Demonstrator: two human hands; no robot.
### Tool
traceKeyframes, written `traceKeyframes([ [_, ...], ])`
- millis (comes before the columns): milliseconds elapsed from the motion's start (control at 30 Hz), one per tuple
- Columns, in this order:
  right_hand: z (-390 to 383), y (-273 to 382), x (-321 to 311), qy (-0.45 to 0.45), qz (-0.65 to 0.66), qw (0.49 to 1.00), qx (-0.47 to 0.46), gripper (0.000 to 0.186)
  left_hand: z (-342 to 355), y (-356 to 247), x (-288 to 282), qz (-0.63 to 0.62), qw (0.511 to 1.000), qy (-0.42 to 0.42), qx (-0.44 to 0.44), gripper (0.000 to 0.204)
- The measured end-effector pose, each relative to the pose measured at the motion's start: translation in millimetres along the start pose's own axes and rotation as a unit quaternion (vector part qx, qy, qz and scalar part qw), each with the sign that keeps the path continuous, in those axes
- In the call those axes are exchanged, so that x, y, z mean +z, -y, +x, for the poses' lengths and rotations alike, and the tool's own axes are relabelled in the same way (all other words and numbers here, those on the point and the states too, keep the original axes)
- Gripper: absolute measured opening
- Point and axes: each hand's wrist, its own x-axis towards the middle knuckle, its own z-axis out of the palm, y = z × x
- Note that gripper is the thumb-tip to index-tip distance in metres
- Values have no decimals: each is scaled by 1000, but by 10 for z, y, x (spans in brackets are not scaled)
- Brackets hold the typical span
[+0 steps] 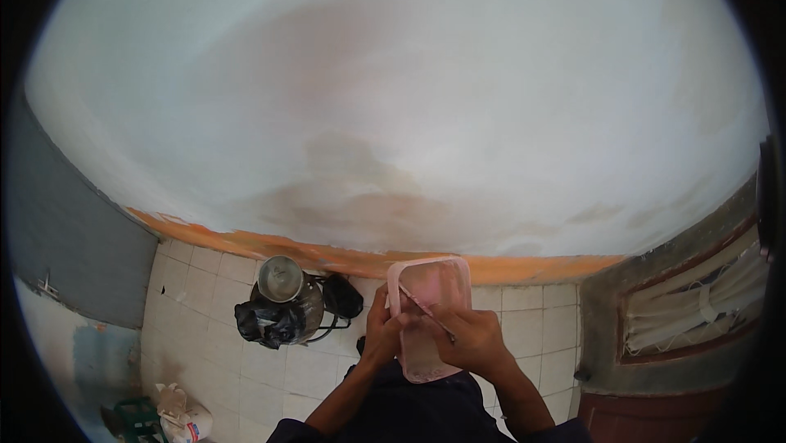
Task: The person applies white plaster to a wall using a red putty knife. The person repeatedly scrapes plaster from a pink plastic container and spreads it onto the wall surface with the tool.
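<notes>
My left hand [381, 333] grips the left edge of a pink rectangular tray [446, 279], held tilted in front of my body. The tray's inside is smeared with pale paste. My right hand [475, 341] lies over the tray's lower right part and holds a thin flat blade tool [422, 309] that points up-left across the inside of the tray. Both forearms come up from the lower edge over my dark clothing.
A big white wall [393, 99] with brownish patches fills the view, with an orange band [344, 256] at its base. On the tiled floor [205, 336] stand a metal can [281, 287] with a black bag, and a white sack [184, 418]. A window frame [696, 304] is at right.
</notes>
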Motion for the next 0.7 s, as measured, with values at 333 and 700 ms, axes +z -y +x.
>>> traceKeyframes([
  [333,-164,-184,-155,-139,-68,969,191,9,98,234,248,-59,997,23,34,67],
  [700,-180,-476,-160,-134,27,972,191,7,247,368,347,-49,996,33,62,69],
])
